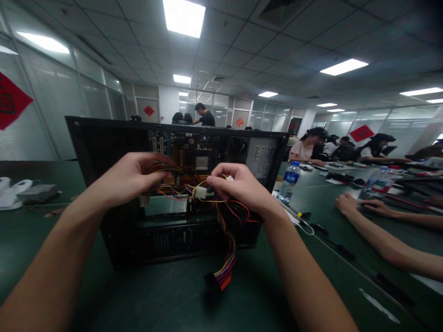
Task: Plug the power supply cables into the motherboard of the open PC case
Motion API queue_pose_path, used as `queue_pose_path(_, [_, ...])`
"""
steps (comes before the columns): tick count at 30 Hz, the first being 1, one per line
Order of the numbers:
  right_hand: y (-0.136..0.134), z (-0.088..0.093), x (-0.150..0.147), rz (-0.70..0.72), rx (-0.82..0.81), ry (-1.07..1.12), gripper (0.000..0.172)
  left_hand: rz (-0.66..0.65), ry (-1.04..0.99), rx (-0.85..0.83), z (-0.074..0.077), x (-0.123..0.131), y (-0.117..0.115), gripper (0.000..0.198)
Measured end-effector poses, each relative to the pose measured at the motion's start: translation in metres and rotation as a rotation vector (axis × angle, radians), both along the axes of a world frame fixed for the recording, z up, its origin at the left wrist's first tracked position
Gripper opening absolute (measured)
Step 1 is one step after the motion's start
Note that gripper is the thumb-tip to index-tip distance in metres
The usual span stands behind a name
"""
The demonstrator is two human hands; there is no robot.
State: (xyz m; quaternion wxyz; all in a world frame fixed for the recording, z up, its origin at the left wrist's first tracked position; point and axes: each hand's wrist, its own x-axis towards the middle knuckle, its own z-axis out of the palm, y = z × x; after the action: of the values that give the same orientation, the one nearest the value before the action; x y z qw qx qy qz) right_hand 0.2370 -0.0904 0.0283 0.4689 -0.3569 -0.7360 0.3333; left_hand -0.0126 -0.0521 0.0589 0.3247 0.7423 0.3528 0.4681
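An open black computer case (145,246) stands on the green table, its inside facing me. My left hand (138,175) reaches into it, thumb and fingers closed round a bundle of power supply cables (180,169). With thumb and forefinger, my right hand (235,182) pinches cables of the same loom, beside a white connector (200,192). A thick coloured cable with a black plug (213,283) hangs out over the table. Behind my hands show the motherboard (202,143), with a pale square processor socket (201,163), and the labelled power supply (261,159) at the right.
On the right stands a water bottle (290,182) close to the case, with thin cables (332,244) along the table. Another person's hands (349,205) rest further right. At left lie a grey box (38,194) and white objects (15,191). Several people sit beyond.
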Motion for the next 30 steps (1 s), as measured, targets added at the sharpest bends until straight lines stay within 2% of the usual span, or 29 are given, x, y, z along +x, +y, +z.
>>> queue_pose_path(2, [-0.008,0.006,0.01,0.025,0.006,-0.015,0.025,-0.006,0.081,0.018,-0.001,-0.004,0.003,0.026])
queue_pose_path(5, [-0.02,0.013,0.026,0.062,0.014,-0.067,0.033,0.035,0.123,0.044,-0.002,-0.01,0.008,0.028])
queue_pose_path(10, [-0.034,0.019,0.041,0.141,0.011,-0.353,0.035,0.061,0.019,0.041,-0.003,-0.005,0.009,0.025])
queue_pose_path(13, [-0.028,0.015,0.028,0.104,0.058,-0.277,0.027,0.021,-0.084,0.002,-0.003,0.0,0.005,0.03])
queue_pose_path(16, [-0.01,0.001,-0.001,0.042,0.132,-0.043,0.019,-0.036,-0.209,-0.028,-0.003,0.002,0.002,0.036])
queue_pose_path(19, [0.011,-0.023,-0.033,0.025,0.265,0.01,0.016,-0.041,-0.245,0.005,-0.004,0.003,0.002,0.039])
queue_pose_path(21, [0.023,-0.04,-0.048,0.057,0.302,-0.098,0.017,-0.03,-0.22,0.065,-0.004,0.004,0.002,0.035])
queue_pose_path(25, [0.037,-0.062,-0.057,0.14,0.312,-0.559,0.027,0.089,-0.042,0.174,-0.004,0.004,0.003,0.024])
queue_pose_path(27, [0.039,-0.068,-0.056,0.123,0.273,-0.72,0.031,0.158,0.095,0.248,-0.004,0.001,0.007,0.022])
queue_pose_path(30, [0.039,-0.072,-0.056,0.006,0.239,-0.77,0.032,0.203,0.262,0.338,-0.008,-0.003,0.018,0.025])
